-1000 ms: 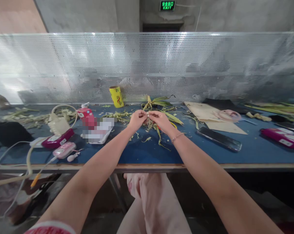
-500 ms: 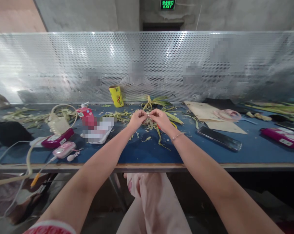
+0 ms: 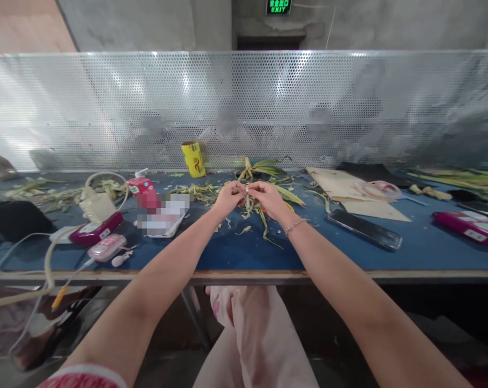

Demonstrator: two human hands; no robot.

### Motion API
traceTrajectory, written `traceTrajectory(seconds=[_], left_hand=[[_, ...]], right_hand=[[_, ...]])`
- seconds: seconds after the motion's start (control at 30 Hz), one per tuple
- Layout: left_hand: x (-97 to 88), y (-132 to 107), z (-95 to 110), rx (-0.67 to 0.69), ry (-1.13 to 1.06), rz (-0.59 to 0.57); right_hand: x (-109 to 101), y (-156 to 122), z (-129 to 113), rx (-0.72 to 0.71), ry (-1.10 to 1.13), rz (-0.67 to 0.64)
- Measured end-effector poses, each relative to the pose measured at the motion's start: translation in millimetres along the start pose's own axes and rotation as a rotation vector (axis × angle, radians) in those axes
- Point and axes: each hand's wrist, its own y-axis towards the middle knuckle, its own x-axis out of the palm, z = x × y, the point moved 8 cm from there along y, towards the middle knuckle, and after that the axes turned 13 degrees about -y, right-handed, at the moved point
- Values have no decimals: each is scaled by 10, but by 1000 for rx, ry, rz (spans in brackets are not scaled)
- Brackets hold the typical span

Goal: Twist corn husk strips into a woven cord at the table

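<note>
My left hand [image 3: 228, 198] and my right hand [image 3: 268, 197] meet over the middle of the blue table [image 3: 244, 253], fingertips pinched together on a small pale bit of plant stalk [image 3: 246, 189]. Limp yellow-green strips [image 3: 249, 206] hang from the pinch down to the table. My right wrist wears a thin bracelet [image 3: 294, 227]. Loose green leaves [image 3: 268, 168] and shreds [image 3: 195, 190] lie just beyond my hands.
A yellow can [image 3: 193, 159] stands by the perforated metal screen [image 3: 244, 108]. At left lie a red carton [image 3: 143, 191], pink devices [image 3: 106, 247] and cables [image 3: 45, 258]. At right lie a dark phone [image 3: 364, 229], cardboard sheets [image 3: 349, 188], a tape ring [image 3: 377, 190] and a magenta device [image 3: 468, 229].
Both hands stay pinched together at the same spot; the fingers have shifted slightly on the stalk. The view has tilted a little.
</note>
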Motion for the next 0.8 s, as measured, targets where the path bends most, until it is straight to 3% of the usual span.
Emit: traceTrajectory(seconds=[0.2, 0.47, 0.7, 0.8], left_hand=[[-26, 3, 41, 48, 55, 33], [-40, 3, 41, 46, 44, 59], [55, -53, 110, 49, 83, -26], [22, -47, 88, 43, 132, -11]], right_hand=[[-38, -5, -48, -76, -62, 30], [-70, -24, -126, -66, -127, 57], [-72, -11, -153, -124, -154, 55], [-80, -9, -137, -117, -174, 60]])
